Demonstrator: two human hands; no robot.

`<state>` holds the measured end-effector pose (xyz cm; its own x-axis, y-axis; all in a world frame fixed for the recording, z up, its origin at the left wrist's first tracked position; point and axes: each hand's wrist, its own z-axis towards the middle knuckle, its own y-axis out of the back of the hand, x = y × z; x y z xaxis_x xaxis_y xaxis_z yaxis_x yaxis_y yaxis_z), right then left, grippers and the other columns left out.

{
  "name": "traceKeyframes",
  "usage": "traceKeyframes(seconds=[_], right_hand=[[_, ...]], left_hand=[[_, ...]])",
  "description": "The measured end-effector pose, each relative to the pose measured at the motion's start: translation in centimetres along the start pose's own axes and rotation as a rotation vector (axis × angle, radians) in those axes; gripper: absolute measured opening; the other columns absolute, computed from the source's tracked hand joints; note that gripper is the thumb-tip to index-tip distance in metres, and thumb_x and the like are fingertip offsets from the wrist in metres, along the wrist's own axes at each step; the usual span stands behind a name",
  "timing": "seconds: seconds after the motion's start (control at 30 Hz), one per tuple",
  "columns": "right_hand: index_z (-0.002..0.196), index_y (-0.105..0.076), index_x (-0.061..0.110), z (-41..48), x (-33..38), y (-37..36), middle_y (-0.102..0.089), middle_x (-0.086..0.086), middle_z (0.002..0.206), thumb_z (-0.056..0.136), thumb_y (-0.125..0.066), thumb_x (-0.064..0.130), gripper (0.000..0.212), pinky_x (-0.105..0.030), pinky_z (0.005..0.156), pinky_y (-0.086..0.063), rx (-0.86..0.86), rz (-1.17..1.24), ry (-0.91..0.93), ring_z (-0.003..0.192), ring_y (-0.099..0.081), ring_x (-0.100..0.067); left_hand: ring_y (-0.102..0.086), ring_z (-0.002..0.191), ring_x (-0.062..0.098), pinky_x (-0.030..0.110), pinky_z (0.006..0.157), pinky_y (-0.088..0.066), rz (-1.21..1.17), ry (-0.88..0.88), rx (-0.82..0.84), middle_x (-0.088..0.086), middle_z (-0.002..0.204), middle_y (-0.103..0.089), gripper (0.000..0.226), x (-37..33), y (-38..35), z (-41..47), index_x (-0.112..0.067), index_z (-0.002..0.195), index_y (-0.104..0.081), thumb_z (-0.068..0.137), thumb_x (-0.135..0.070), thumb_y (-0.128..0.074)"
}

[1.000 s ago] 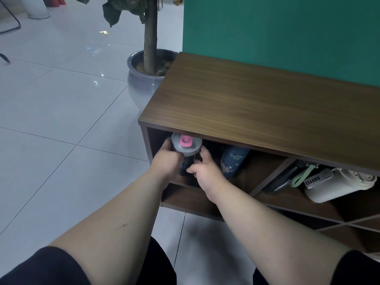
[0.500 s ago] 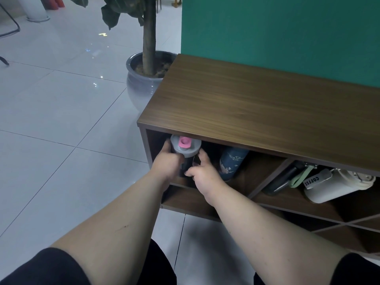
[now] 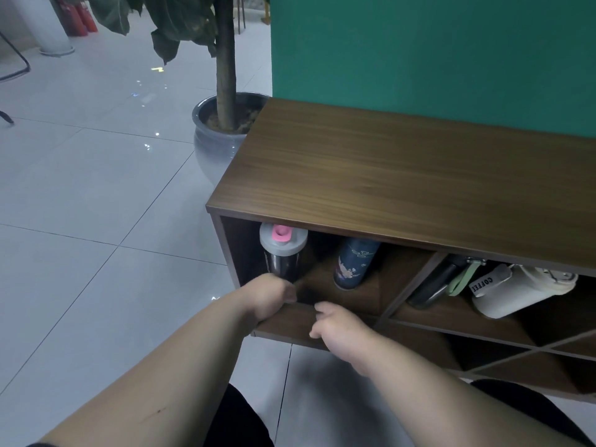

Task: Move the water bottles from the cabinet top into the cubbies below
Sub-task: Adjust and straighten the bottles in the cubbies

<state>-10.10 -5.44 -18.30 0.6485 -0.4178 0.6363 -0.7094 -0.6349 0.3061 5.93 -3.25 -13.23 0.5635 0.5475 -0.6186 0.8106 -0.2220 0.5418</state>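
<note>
A dark bottle with a grey lid and pink cap (image 3: 283,251) stands upright in the left cubby of the wooden cabinet (image 3: 403,175). Its base is hidden behind my left hand (image 3: 269,295), which is curled at the cubby's front edge and holds nothing. My right hand (image 3: 337,327) hangs just below that edge, fingers loosely apart and empty. A blue patterned bottle (image 3: 353,264) leans in the same cubby. A black bottle with a green strap (image 3: 433,283) and a white bottle marked COFFEE (image 3: 519,290) lie in the cubby to the right.
The wooden cabinet top shows bare wood against a green wall (image 3: 435,53). A potted tree in a grey pot (image 3: 214,137) stands at the cabinet's left end. White tiled floor (image 3: 96,204) stretches to the left. Diagonal dividers form lower cubbies (image 3: 516,353) at the right.
Both hands have let go of the grey-lidded bottle and pulled back down to the cubby's front edge. The bottle now stands alone in the left cubby.
</note>
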Motion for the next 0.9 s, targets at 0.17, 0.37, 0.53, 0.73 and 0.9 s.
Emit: traceKeyframes(seconds=[0.17, 0.37, 0.53, 0.73, 0.9], right_hand=[[0.154, -0.031, 0.017, -0.2, -0.8, 2.4, -0.042, -0.010, 0.154, 0.087, -0.060, 0.006, 0.074, -0.034, 0.113, -0.035, -0.113, 0.010, -0.014, 0.136, -0.045, -0.029], [0.156, -0.023, 0.021, -1.2, 0.9, 6.5, -0.044, -0.013, 0.153, 0.082, -0.062, 0.009, 0.084, -0.038, 0.109, -0.037, -0.371, 0.183, 0.057, 0.137, -0.044, -0.034], [0.151, -0.036, 0.021, -1.5, 2.2, 9.0, -0.053, 0.002, 0.129, 0.085, -0.058, -0.004, 0.074, -0.027, 0.094, -0.031, -0.381, 0.328, 0.172, 0.117, -0.049, -0.021], [0.138, -0.048, 0.021, -0.6, 3.0, 9.7, -0.063, -0.007, 0.119, 0.080, -0.056, -0.007, 0.065, -0.031, 0.082, -0.043, -0.309, 0.346, 0.212, 0.106, -0.056, -0.025], [0.138, -0.046, 0.026, -0.7, 3.1, 9.4, -0.066, -0.008, 0.118, 0.065, -0.051, 0.010, 0.075, -0.042, 0.095, -0.050, -0.317, 0.297, 0.198, 0.108, -0.060, -0.029]], left_hand=[[-0.056, 0.086, 0.016, 0.029, 0.084, -0.046, -0.268, -0.020, 0.041, 0.003, 0.100, -0.059, 0.034, -1.4, -1.6, 0.7, -0.002, 0.127, -0.059, 0.093, -0.005, -0.055], [-0.057, 0.088, -0.005, 0.000, 0.054, -0.041, -0.493, -0.113, -0.011, 0.010, 0.133, -0.057, 0.072, -4.3, -4.2, 2.3, -0.004, 0.156, -0.019, 0.094, 0.009, -0.053], [-0.057, 0.089, 0.010, 0.018, 0.073, -0.047, -0.626, -0.130, -0.047, -0.012, 0.106, -0.060, 0.094, -6.8, -5.9, 3.7, -0.021, 0.157, -0.024, 0.078, 0.005, -0.067], [-0.070, 0.097, 0.017, 0.031, 0.087, -0.054, -0.688, -0.245, 0.044, -0.001, 0.110, -0.074, 0.088, -7.2, -7.2, 6.0, -0.020, 0.144, -0.044, 0.063, 0.010, -0.058], [-0.065, 0.100, 0.017, 0.035, 0.095, -0.049, -0.667, -0.257, 0.012, -0.007, 0.107, -0.074, 0.082, -7.0, -8.5, 6.9, -0.031, 0.136, -0.047, 0.062, 0.001, -0.059]])
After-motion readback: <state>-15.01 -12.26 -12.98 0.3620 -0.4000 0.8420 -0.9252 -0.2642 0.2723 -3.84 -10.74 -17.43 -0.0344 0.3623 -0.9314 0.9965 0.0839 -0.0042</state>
